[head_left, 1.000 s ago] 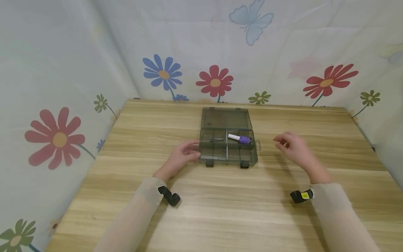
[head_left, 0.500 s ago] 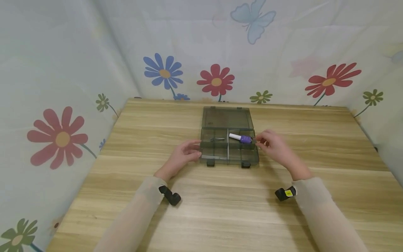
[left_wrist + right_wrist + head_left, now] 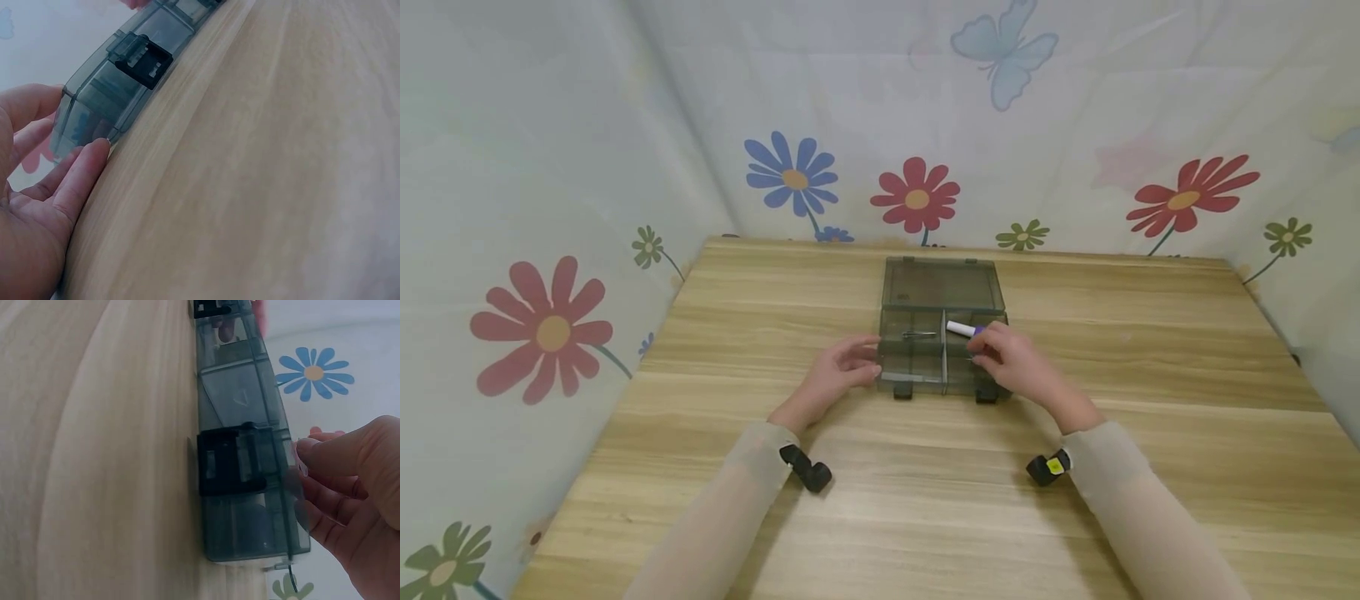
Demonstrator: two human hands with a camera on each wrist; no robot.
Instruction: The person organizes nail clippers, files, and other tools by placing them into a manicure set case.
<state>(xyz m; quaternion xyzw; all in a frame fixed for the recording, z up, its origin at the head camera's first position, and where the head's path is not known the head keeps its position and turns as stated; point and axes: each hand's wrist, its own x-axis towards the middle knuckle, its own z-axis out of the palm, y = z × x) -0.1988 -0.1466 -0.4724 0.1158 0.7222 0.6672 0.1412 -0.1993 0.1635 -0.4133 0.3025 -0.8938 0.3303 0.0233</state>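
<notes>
A dark translucent organizer box (image 3: 913,375) lies on the table with its lid (image 3: 943,285) folded back. A slim metal item (image 3: 919,334) rests in its back left compartment, too small to identify. In the back right compartment lies a purple nail polish bottle with a white cap (image 3: 960,328), partly hidden by my right hand (image 3: 1017,363). That hand is over the box's right side, thumb and fingers close together. A small pale sliver shows near its thumb in the right wrist view; whether it is held is unclear. My left hand (image 3: 829,377) touches the box's left end with extended fingers.
The box stands on a wood-grain table (image 3: 895,517), two black latches (image 3: 903,391) along its front. Behind it hangs a white curtain (image 3: 850,75) printed with flowers. Each wrist carries a small black camera (image 3: 808,469).
My right hand has moved left from beside the box to over its right compartments, now covering most of the nail polish bottle. The left hand stays at the box's left end.
</notes>
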